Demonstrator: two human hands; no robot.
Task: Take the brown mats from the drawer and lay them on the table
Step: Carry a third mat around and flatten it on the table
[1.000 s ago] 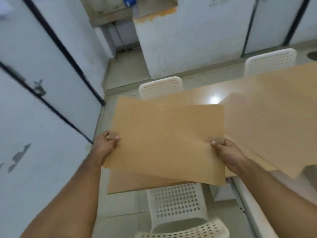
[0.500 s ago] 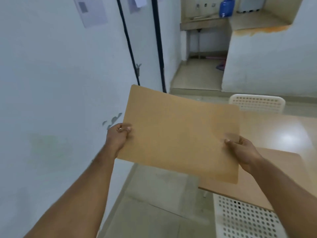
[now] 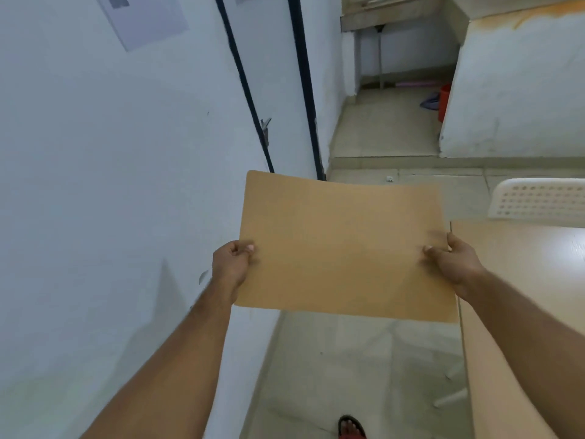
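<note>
I hold a brown mat [image 3: 342, 245] flat in the air in front of me, over the floor and beside the table's left edge. My left hand [image 3: 231, 267] pinches its left edge and my right hand [image 3: 456, 264] pinches its right edge. The light wooden table [image 3: 525, 280] shows at the right, partly behind my right arm. The mat's right edge slightly overlaps the table's corner. No drawer is in view.
A white wall [image 3: 110, 185] with a dark-framed door runs close on the left. A white perforated chair [image 3: 538, 198] stands at the table's far end. Tiled floor [image 3: 364, 369] lies below the mat, and a foot in a sandal [image 3: 351, 427] shows at the bottom.
The view has swung left, away from the table; the other mats on the table have left the frame. Both hands still hold the same mat, now nearer the wall.
</note>
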